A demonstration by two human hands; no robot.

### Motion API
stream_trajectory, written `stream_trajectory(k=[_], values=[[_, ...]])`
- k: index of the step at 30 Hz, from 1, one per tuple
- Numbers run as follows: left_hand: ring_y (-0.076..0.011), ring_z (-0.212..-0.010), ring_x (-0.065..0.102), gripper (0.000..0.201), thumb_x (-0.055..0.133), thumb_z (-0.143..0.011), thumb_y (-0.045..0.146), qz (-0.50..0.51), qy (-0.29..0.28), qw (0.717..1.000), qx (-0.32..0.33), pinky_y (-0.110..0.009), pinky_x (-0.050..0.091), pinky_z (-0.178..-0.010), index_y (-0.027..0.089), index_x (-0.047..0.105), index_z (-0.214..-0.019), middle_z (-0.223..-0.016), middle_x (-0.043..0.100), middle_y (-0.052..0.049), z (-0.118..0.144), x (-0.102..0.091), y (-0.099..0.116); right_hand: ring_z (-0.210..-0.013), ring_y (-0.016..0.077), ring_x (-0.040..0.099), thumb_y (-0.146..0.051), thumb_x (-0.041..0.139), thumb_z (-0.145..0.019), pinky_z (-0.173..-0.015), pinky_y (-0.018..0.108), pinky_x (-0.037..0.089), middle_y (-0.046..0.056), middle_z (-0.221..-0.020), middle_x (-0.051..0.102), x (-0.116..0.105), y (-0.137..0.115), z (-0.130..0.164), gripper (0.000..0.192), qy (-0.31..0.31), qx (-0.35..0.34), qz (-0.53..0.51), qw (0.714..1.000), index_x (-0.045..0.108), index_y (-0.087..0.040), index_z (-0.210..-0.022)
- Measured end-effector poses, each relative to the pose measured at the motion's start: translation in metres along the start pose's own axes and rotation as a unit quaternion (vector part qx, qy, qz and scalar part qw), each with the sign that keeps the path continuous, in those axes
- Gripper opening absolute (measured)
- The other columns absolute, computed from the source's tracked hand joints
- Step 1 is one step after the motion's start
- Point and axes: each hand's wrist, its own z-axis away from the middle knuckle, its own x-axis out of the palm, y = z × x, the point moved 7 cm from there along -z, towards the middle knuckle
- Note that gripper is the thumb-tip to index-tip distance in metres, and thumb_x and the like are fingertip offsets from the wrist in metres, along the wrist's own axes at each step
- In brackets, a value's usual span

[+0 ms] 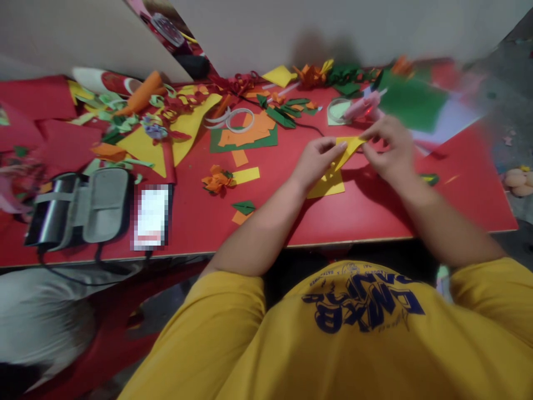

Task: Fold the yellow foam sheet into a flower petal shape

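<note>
A piece of yellow paper [348,151] is held up in the right-centre of the frame, above the red tabletop [266,233]. Its left part is pinched between the thumb and fingers of the left hand [320,161], and its upper right corner is gripped by the fingertips of the right hand [390,150]; both hands are closed narrowly on it. The piece is seen as creased or bent into a slanting shape, so its folding can be judged as begun but not finished. Just below it, a flat yellow sheet [327,188] is seen on the tabletop; whether the two are joined cannot be told.

Shaped pieces can be counted as done elsewhere: an orange paper flower [217,179] is seen at the centre-left, and a green folded piece [244,207] is laid below it. Orange cut pieces [244,133], stacked on a green sheet [215,145] near the centre, appear cut but not folded. A large green sheet [414,103] is left flat in the upper right. A pink glue gun [361,106] is placed beyond the right hand, untouched.
</note>
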Motion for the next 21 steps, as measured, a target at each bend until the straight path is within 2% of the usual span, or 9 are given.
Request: stream_trajectory(k=[8, 14, 18, 21], values=[[-0.0142, -0.071, 0.056, 0.062, 0.097, -0.087, 0.084, -0.020, -0.003, 1.000, 0.007, -0.028, 0.043, -0.063, 0.023, 0.085, -0.086, -0.079, 0.072, -0.002, 0.0023, 0.0035, 0.0017, -0.097, 0.0337, 0.072, -0.041, 0.088, -0.101, -0.098, 0.060, 0.064, 0.008, -0.106, 0.083, -0.0016, -0.0015, 0.0032, 0.009, 0.013, -0.022, 0.049, 0.998, 0.080, -0.036, -0.101], [-0.0147, -0.071, 0.054, 0.069, 0.094, -0.085, 0.092, -0.018, 0.001, 0.999, 0.028, -0.030, 0.043, -0.062, 0.024, 0.083, -0.084, -0.077, 0.068, -0.002, 0.0011, 0.0041, 0.0046, -0.116, 0.0403, 0.074, -0.053, 0.091, -0.102, -0.104, 0.063, 0.064, 0.008, -0.111, 0.084, 0.0010, -0.0021, 0.0068, 0.017, -0.024, 0.022, 0.077, 0.997, 0.080, -0.040, -0.106], [-0.0153, -0.072, 0.056, 0.066, 0.093, -0.090, 0.088, -0.027, 0.000, 0.999, 0.025, -0.030, 0.045, -0.064, 0.023, 0.083, -0.084, -0.078, 0.069, -0.002, 0.0049, 0.0053, 0.0063, -0.108, 0.0369, 0.071, -0.050, 0.088, -0.104, -0.104, 0.063, 0.063, 0.009, -0.110, 0.084, 0.0010, -0.0071, 0.0069, 0.016, -0.011, -0.006, 0.066, 0.998, 0.077, -0.038, -0.102], [-0.0153, -0.073, 0.060, 0.060, 0.093, -0.093, 0.083, -0.032, 0.001, 0.999, 0.020, -0.029, 0.046, -0.063, 0.023, 0.086, -0.089, -0.079, 0.072, -0.002, 0.0068, 0.0052, 0.0061, -0.101, 0.0343, 0.070, -0.045, 0.085, -0.103, -0.099, 0.061, 0.064, 0.009, -0.109, 0.083, 0.0018, -0.0077, 0.0058, 0.010, -0.004, -0.020, 0.045, 0.999, 0.079, -0.037, -0.105]])
